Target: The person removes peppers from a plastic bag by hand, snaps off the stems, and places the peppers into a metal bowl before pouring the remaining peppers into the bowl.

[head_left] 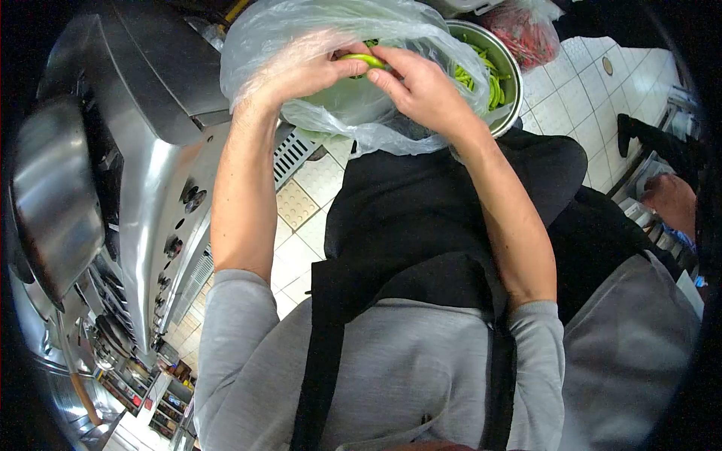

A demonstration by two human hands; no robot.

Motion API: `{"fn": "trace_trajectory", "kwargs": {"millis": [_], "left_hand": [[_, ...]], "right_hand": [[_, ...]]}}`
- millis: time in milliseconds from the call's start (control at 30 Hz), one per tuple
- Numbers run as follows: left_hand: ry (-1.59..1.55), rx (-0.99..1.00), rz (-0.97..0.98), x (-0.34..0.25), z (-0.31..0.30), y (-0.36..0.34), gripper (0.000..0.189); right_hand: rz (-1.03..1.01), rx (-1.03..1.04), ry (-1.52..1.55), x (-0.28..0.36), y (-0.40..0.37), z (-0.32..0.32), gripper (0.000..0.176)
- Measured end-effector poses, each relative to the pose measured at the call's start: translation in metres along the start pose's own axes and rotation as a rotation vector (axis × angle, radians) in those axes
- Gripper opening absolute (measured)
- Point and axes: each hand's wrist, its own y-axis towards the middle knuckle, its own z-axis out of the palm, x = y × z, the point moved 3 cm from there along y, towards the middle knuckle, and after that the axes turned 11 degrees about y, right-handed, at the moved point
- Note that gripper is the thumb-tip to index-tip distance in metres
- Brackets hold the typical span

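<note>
A green pepper [365,59] is pinched between my two hands above the opening of a large clear plastic bag [331,101]. My left hand [308,71] grips its left end with thumb and fingers, partly behind the bag's film. On the other end, the thumb and fingers of my right hand [417,84] are closed. Right of the bag stands a round metal bowl [517,86] with green peppers [494,86] in it. The bag's edge overlaps the bowl's left side.
A steel stove [154,195] with knobs and a large wok [56,203] line the left. Behind the bowl lies a bag of red peppers [523,34]. A co-worker's arm [671,199] shows at the right, above the tiled floor [594,98].
</note>
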Motion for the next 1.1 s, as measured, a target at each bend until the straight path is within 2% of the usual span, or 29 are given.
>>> {"fn": "trace_trajectory", "kwargs": {"millis": [33,100,133,200,333,400,533,600,700,733,800,900,1000,1067,1100], "left_hand": [[0.002,-0.001,0.001,-0.001,0.000,0.000,0.030],[-0.304,0.139,-0.170,0.003,0.008,-0.001,0.031],[-0.301,0.137,-0.169,0.002,0.011,-0.002,0.031],[-0.606,0.142,-0.136,0.001,0.018,-0.006,0.033],[-0.384,-0.007,-0.193,0.001,0.022,-0.010,0.033],[-0.435,-0.097,-0.178,0.003,0.025,-0.009,0.031],[-0.493,-0.174,-0.190,-0.008,0.026,-0.011,0.029],[-0.379,-0.341,-0.083,-0.016,0.021,-0.011,0.029],[-0.363,-0.402,-0.089,-0.017,0.031,-0.015,0.029],[-0.362,-0.398,-0.085,-0.018,0.035,-0.016,0.029],[-0.631,-0.209,-0.258,-0.020,0.047,-0.020,0.030],[-0.605,-0.281,-0.252,-0.031,0.040,-0.025,0.029],[-0.545,-0.335,-0.209,-0.042,0.032,-0.027,0.027],[-0.495,-0.364,-0.230,-0.043,0.031,-0.027,0.027],[-0.447,-0.393,-0.256,-0.043,0.030,-0.028,0.027]], "right_hand": [[-0.002,-0.002,-0.001,0.003,-0.002,0.000,0.028],[0.122,0.048,0.061,0.004,-0.005,0.001,0.028],[0.118,0.047,0.061,0.004,-0.006,0.001,0.028],[0.195,-0.039,0.202,-0.002,-0.010,-0.002,0.031],[0.243,-0.111,0.303,-0.001,-0.019,-0.008,0.033],[0.437,-0.116,0.392,-0.006,-0.024,-0.007,0.035],[0.293,0.007,0.226,-0.004,-0.026,-0.002,0.035],[0.285,0.022,0.231,-0.004,-0.029,0.002,0.034],[0.292,0.029,0.233,-0.002,-0.030,0.001,0.030],[0.275,0.012,0.234,0.001,-0.029,0.000,0.029],[0.258,-0.005,0.237,0.002,-0.030,-0.001,0.028],[0.221,-0.066,0.239,-0.001,-0.030,0.002,0.028],[0.271,-0.080,0.265,0.001,-0.027,-0.001,0.028],[0.465,-0.020,0.366,0.010,-0.024,-0.003,0.027],[0.465,-0.020,0.366,0.008,-0.024,-0.002,0.027]]}}
